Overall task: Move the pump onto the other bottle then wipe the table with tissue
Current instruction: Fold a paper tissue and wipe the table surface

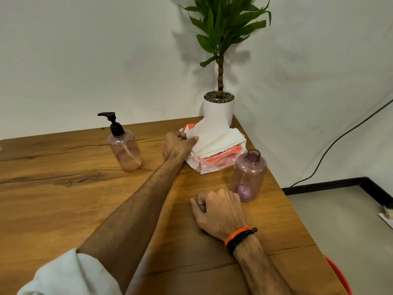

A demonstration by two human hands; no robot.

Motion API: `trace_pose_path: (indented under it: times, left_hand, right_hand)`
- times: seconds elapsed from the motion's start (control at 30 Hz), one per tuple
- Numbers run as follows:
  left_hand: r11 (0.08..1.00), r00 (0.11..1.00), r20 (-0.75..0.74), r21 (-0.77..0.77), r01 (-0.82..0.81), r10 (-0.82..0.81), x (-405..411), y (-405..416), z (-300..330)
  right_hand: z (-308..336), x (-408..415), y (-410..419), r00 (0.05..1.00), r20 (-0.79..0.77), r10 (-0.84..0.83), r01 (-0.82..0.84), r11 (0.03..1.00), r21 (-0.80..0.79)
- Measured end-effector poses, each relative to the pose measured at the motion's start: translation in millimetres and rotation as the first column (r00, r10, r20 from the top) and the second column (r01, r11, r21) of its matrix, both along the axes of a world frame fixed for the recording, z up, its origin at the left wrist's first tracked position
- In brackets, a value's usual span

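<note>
bare table (pixel 53 209) left, pump bottle (pixel 125 150), tissue pack (pixel 214 154), open bottle (pixel 248 175) crowd far corner

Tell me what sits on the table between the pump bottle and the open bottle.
In the head view, the left hand and forearm cross that stretch, gripping a tissue from the tissue pack, between the pump bottle and the open bottle.

From my seat at the table (pixel 63 209), the pump bottle (pixel 125 150) stands at eleven o'clock. The tissue pack (pixel 214 150) lies at twelve, the potted plant (pixel 219 107) just behind it. The open bottle (pixel 248 175) stands at one, near the table's right edge.
</note>
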State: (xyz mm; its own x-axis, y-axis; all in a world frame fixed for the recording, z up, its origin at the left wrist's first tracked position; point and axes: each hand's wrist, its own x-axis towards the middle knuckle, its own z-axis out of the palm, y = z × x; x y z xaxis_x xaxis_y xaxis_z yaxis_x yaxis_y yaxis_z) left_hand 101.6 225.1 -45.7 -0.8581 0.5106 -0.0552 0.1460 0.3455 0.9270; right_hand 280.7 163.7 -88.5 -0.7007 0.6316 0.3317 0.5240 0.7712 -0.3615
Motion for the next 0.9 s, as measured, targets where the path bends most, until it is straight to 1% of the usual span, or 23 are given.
trace_pose_path:
  times: [0.07, 0.27, 0.47, 0.6, 0.67, 0.73, 0.8, 0.83, 0.9]
  left_hand:
    - [0.999, 0.999, 0.04, 0.034, -0.001, 0.0, -0.6, -3.1, 2.6]
    - [0.987, 0.968, 0.249, 0.16, 0.005, -0.045, 2.7, -29.9, 18.4]
    - [0.98, 0.899, 0.428, 0.2, 0.008, -0.094, 9.1, -81.0, 34.5]
    - [0.98, 0.882, 0.461, 0.2, 0.006, -0.099, 14.4, -122.2, 35.8]
    - [0.982, 0.882, 0.462, 0.189, -0.001, -0.088, 17.7, -144.2, 32.5]
    - [0.983, 0.877, 0.475, 0.181, -0.022, -0.068, 20.9, -164.0, 27.5]
    - [0.983, 0.863, 0.502, 0.18, -0.044, -0.053, 24.2, -185.0, 22.4]
    - [0.982, 0.856, 0.515, 0.179, -0.051, -0.049, 26.2, -196.4, 19.8]
    - [0.98, 0.844, 0.534, 0.188, -0.059, -0.052, 29.6, -212.1, 13.6]
  right_hand:
    - [-0.5, -0.4, 0.0, 1.0, 0.008, -0.007, 0.007, 1.0, -0.007]
    - [3.3, -0.3, -3.8, 0.998, 0.034, -0.052, 0.052, 0.999, -0.004]
    - [7.2, -0.2, -6.6, 0.997, 0.032, -0.076, 0.075, 0.997, 0.026]
    - [6.1, -0.5, -11.3, 0.994, 0.045, -0.095, 0.093, 0.995, 0.046]
    - [6.5, -0.8, -13.4, 0.993, 0.041, -0.114, 0.113, 0.993, 0.021]
    - [8.6, -1.7, -16.7, 0.989, -0.033, -0.141, 0.138, 0.987, -0.077]
    - [12.9, -6.9, -30.3, 0.96, -0.209, -0.184, 0.121, 0.953, -0.279]
    - [16.4, -11.6, -40.8, 0.929, -0.299, -0.219, 0.082, 0.909, -0.409]
    - [25.4, -23.3, -58.4, 0.859, -0.402, -0.316, -0.031, 0.752, -0.658]
